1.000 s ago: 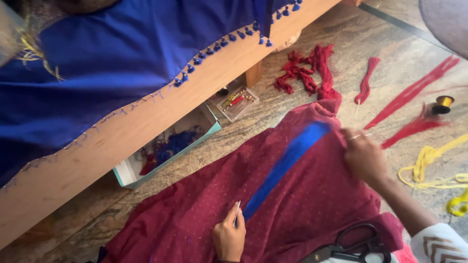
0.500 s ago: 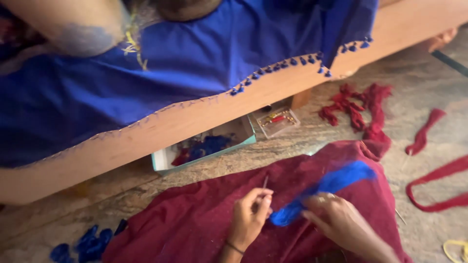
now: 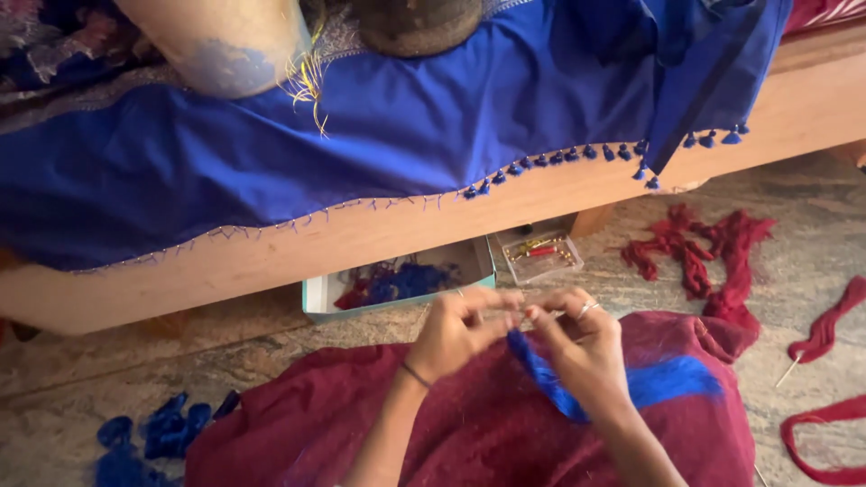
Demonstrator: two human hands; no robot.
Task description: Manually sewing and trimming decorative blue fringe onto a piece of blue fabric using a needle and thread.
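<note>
While blue thread scraps point(image 3: 153, 437) are seen on the stone floor point(image 3: 81, 397) at far left, a blue cloth point(image 3: 361, 144) with a tasselled edge is draped over the wooden bed frame point(image 3: 271, 248) above. An open pale-green rectangular box point(image 3: 397, 289), filled with red and blue thread, is tucked under the frame; no label can be made out on it. The left hand point(image 3: 460, 329) is raised over the maroon cloth point(image 3: 487, 424), fingers pinched narrow; a needle or thread may be held, but it cannot be told. Just beside it, fingertips nearly touching, the right hand point(image 3: 582, 347) is pinched shut on a blue thread bundle point(image 3: 541, 374) that trails down onto the maroon cloth. A small clear square box point(image 3: 539, 254) with red and yellow bits is set behind the hands. Red thread skeins point(image 3: 704, 257) are scattered on the floor at right.
</note>
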